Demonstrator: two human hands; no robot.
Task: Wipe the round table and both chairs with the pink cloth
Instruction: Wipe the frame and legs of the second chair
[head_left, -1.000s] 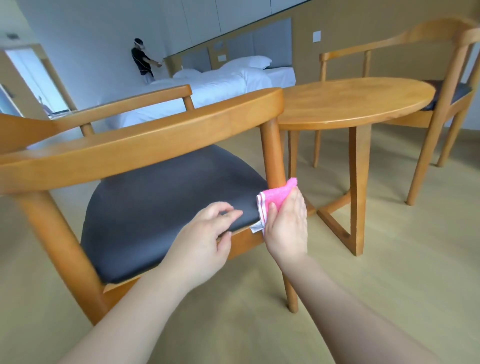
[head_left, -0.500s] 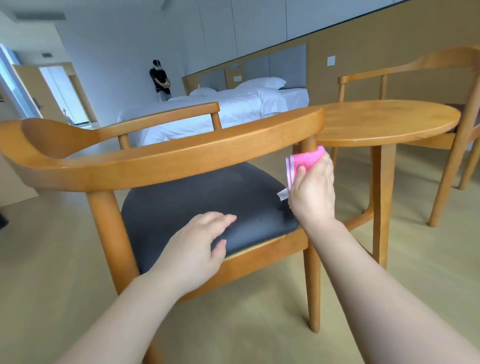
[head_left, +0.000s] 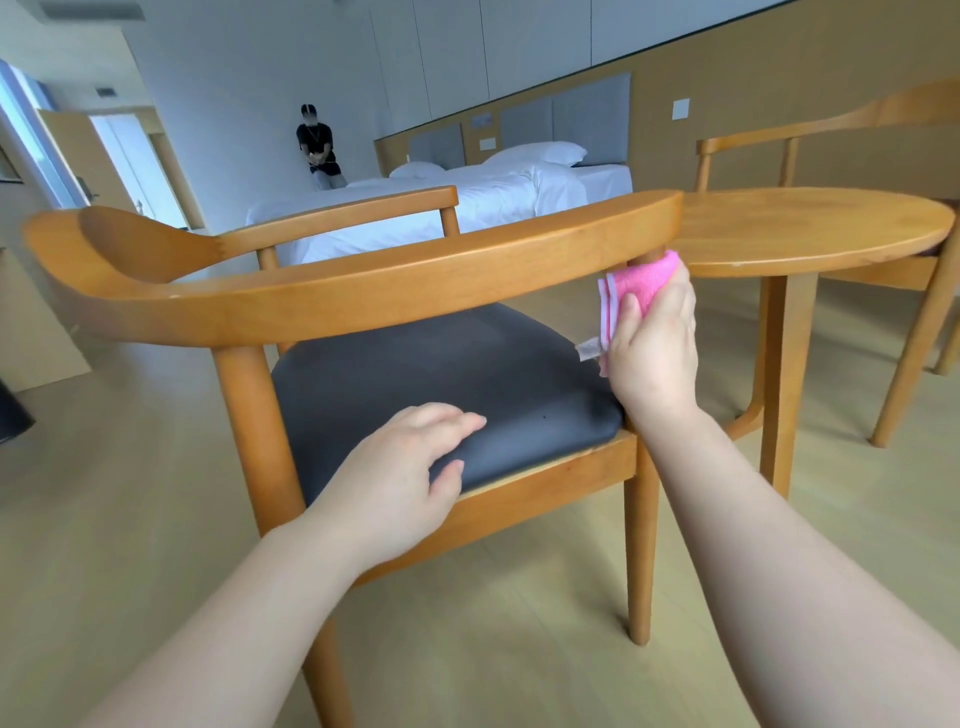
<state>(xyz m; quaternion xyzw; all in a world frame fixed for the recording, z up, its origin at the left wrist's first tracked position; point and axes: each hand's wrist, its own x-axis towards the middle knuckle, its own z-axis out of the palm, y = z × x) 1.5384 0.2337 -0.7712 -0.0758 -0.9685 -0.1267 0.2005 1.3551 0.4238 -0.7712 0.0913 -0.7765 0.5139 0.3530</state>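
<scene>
Under armrest | right hand (head_left: 652, 343) grips pink cloth (head_left: 641, 280) | left hand (head_left: 400, 483) relaxed

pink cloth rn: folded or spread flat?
Folded. The pink cloth shows stacked layered edges at its left side, bunched round the near wooden chair's front post and gripped by the right hand.

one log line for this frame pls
step: wiping near chair front post | right hand: grips pink cloth around post under armrest | left hand: open, at seat edge | table: untouched
</scene>
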